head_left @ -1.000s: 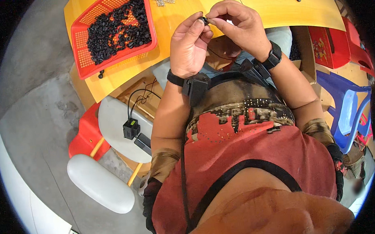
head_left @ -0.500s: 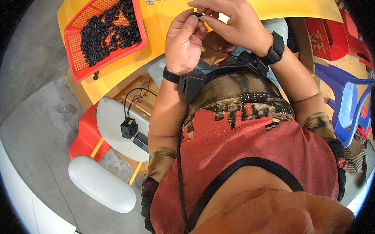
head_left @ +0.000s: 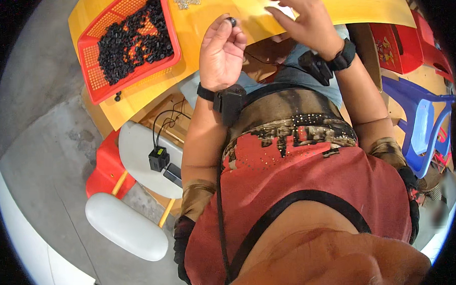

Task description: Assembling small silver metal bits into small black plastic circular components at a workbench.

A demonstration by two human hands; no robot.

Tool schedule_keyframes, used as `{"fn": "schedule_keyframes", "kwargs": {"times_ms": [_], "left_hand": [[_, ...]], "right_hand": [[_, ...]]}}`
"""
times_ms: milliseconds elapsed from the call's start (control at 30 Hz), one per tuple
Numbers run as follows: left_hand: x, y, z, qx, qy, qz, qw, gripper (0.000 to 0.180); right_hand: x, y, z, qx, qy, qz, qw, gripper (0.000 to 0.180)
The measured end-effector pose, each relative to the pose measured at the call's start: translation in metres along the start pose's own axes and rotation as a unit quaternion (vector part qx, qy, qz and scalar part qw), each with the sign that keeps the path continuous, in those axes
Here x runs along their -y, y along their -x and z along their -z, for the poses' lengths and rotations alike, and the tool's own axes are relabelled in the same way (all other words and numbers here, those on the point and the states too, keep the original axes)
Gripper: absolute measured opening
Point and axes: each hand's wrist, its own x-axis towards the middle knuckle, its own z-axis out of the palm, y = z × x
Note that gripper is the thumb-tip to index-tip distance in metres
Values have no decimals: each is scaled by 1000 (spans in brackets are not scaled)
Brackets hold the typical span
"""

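Many black parts (head_left: pixel 129 40) fill red basket (head_left: pixel 93 87); white chair (head_left: pixel 148 160) alongside.

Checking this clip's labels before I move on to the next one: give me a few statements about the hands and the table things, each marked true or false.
1. The left hand pinches a small black part at its fingertips. True.
2. The right hand grips the red basket. False: it reaches open over the yellow table, away from the basket.
3. The red basket holds many small black pieces. True.
4. The basket sits to the person's right. False: it lies on the left side of the table.
5. Both wrists wear black bands. True.
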Motion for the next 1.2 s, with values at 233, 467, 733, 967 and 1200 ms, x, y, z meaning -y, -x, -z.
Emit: {"fn": "schedule_keyframes", "kwargs": {"times_ms": [233,467,733,967,1200], "left_hand": [[-8,-5,3,-6,2,26,1000,17],[-12,-16,-4,-8,4,36,999,16],[-22,-12,-1,-22,8,29,999,17],[-23,-14,-7,-24,7,28,999,17],[-27,-15,-4,-26,18,24,999,16]], "right_hand": [[-84,8,31,-86,-39,-72,993,21],[-100,-31,50,-37,102,-125,986,15],[-138,-58,35,-83,192,-177,962,13],[-142,-66,31,-85,226,-153,958,13],[-158,-71,19,-59,214,-155,963,11]]}}
